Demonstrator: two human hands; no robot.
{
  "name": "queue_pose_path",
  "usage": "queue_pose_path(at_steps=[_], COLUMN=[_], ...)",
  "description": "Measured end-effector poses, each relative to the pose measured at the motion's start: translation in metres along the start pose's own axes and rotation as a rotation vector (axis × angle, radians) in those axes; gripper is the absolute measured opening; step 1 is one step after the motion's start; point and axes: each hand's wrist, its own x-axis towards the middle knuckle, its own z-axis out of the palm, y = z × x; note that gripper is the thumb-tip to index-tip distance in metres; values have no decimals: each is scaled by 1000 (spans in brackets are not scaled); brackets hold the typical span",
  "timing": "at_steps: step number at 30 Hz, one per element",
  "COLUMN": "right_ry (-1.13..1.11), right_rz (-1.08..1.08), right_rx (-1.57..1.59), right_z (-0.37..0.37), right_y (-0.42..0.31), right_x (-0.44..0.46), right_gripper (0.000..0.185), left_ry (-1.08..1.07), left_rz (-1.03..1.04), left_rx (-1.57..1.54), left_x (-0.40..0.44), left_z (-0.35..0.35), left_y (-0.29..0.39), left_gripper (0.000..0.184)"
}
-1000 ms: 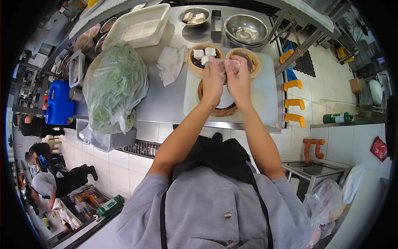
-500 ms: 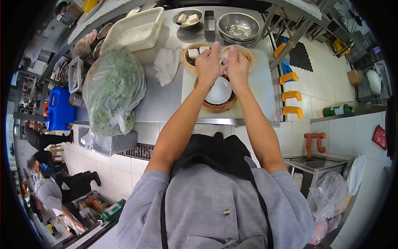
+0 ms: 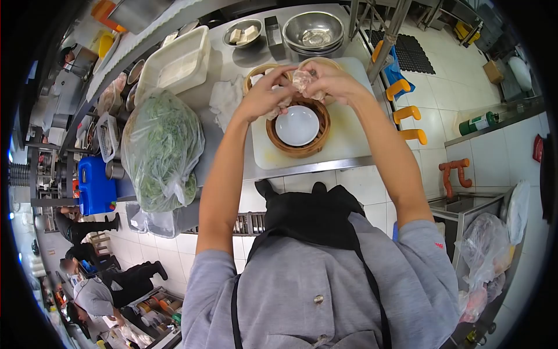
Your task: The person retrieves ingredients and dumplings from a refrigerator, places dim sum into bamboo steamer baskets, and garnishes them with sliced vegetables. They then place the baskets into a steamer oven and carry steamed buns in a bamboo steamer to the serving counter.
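Pale, minced-looking raw meat (image 3: 303, 80) is between my hands above the steamers. My right hand (image 3: 337, 86) grips one portion with bent fingers. A smaller portion shows at the fingers of my left hand (image 3: 266, 98), which are curled round it. Below them a round bamboo steamer (image 3: 297, 150) sits on the white cutting board (image 3: 354, 139), with a white dish (image 3: 297, 125) inside. Two more steamers stand behind, the left one (image 3: 251, 74) largely covered by my left hand, the right one (image 3: 332, 63) partly hidden by my right.
A bag of leafy greens (image 3: 163, 145), a cloth (image 3: 225, 102) and a white tub (image 3: 177, 61) lie left. A bowl of white blocks (image 3: 243, 34), a metal tin (image 3: 273, 36) and stacked bowls (image 3: 314, 32) stand behind. Orange handles (image 3: 406, 113) line the right edge. Co-workers are far left.
The hands have moved apart, each now with some of the meat, and the left has swung lower left. The view has shifted, showing the front steamer and its dish more fully.
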Motion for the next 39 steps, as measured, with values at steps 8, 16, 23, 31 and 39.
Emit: queue_pose_path(at_steps=[8,16,23,31,39], right_ry=[207,188,-112,178,241], right_rz=[-290,-501,-368,-368,-516], right_rx=[-208,-808,-272,-335,-942], right_z=[-15,-25,-60,-93,-83], right_y=[8,-24,-18,26,43], right_x=[2,-30,-18,33,75], right_gripper=[50,43,37,33,26], left_ry=[-126,-291,-488,-132,-2], left_rz=[9,206,-28,-79,-297], left_rx=[470,719,383,863,1272], left_x=[30,53,64,99,139], left_z=[0,-8,-19,-13,33], left_y=[15,24,29,-6,-16], left_gripper=[50,46,43,54,53])
